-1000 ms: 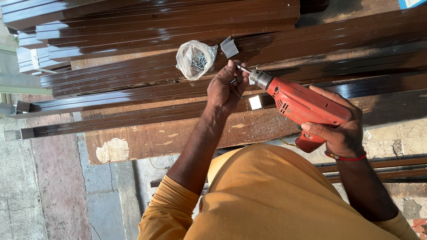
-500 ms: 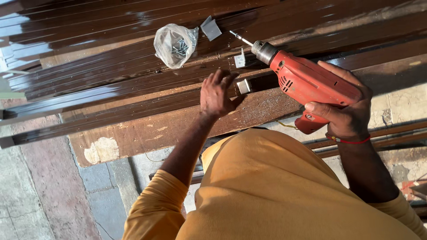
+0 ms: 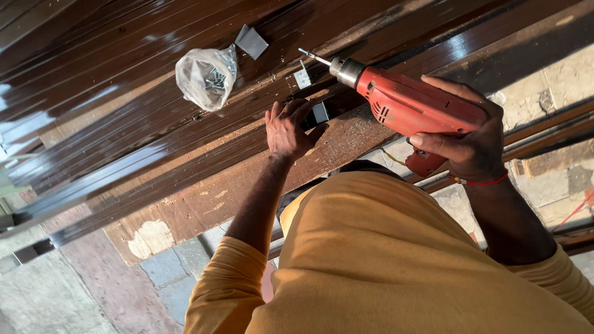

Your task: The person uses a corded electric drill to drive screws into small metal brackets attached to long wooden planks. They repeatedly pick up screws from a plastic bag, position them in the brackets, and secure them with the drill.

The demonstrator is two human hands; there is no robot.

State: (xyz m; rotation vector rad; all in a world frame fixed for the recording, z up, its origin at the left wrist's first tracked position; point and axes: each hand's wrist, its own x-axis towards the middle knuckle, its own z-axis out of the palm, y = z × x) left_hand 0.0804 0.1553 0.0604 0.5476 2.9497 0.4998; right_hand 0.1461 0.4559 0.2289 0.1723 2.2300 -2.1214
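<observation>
My right hand (image 3: 467,139) grips a red electric drill (image 3: 408,105) by its handle. The bit (image 3: 312,57) points up and left over long dark brown metal sections (image 3: 124,136). My left hand (image 3: 288,130) lies on a worn brown board (image 3: 235,192), its fingertips touching a small dark block (image 3: 320,113). A small grey bracket (image 3: 302,78) lies just below the drill bit's tip. A red thread circles my right wrist.
A clear plastic bag of screws (image 3: 206,77) lies on the brown sections, with a flat grey piece (image 3: 252,41) beside it. Grey paving stones (image 3: 161,272) show under the board. More brown sections (image 3: 550,130) run past on the right.
My left hand has left the drill's chuck and come down onto the board by the dark block. The drill has stayed in my right hand, its bit now free.
</observation>
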